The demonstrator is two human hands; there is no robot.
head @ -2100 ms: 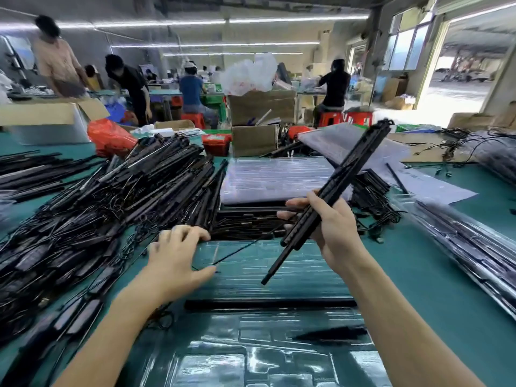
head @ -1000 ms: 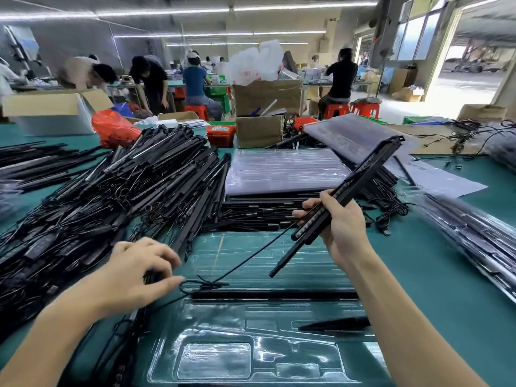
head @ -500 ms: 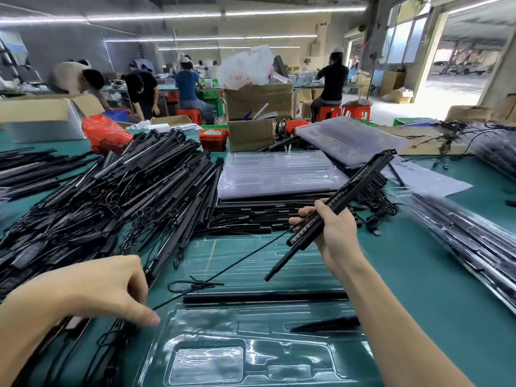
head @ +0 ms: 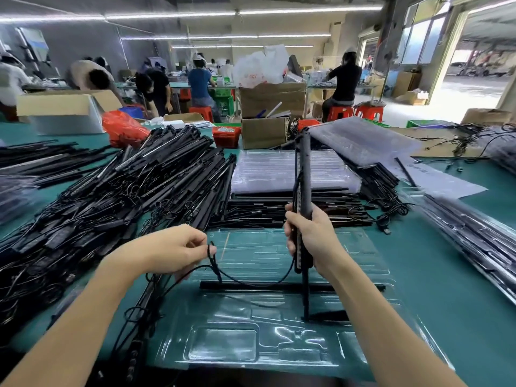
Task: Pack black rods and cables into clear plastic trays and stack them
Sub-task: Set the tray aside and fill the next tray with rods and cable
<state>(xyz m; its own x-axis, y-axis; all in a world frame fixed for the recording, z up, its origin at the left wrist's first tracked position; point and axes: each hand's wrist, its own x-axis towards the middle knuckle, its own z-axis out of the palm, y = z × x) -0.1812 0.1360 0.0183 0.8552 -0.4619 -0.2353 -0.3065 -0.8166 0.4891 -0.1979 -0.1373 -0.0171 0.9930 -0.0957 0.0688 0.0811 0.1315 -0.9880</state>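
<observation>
A clear tray [head: 251, 344] lies nearest on the green table [head: 460, 289], with one rod [head: 290, 286] seated across it and a dark piece [head: 329, 315] in a slot. Above it the left hand [head: 173, 252] pinches a bundled cable [head: 212, 256] between thumb and fingertips; the cable sags across to the held rod [head: 303, 177], which the right hand [head: 312, 236] grips upright, fingers wrapped round its lower part. To the left a big heap of rods [head: 117, 196] sprawls; behind, a tray stack [head: 290, 171] rests on more rods. Workers [head: 199, 85] stand farther back.
</observation>
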